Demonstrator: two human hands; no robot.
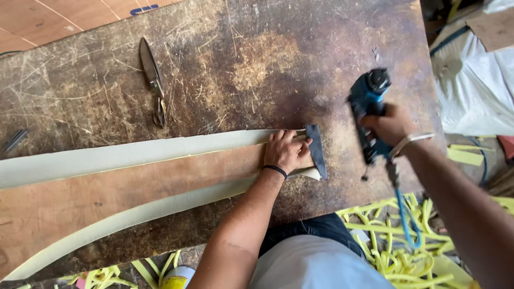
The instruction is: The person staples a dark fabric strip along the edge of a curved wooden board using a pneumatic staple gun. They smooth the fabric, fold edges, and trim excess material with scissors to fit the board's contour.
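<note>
My left hand [285,150] presses flat on the right end of a long curved wooden board [134,187] edged on both sides with pale foam strips [123,155]. A dark grey strip of material [316,150] is folded over the board's end, just right of my fingers. My right hand [391,127] grips a blue pneumatic staple gun [369,109], held a little above the bench to the right of the board's end. A blue air hose [404,214] hangs down from the gun.
The work lies on a scratched, dark wooden workbench [278,59]. Metal shears [153,80] lie at the back left. A small dark metal piece [15,140] sits near the left edge. Yellow foam offcuts [396,257] litter the floor, and white cloth [471,80] lies right.
</note>
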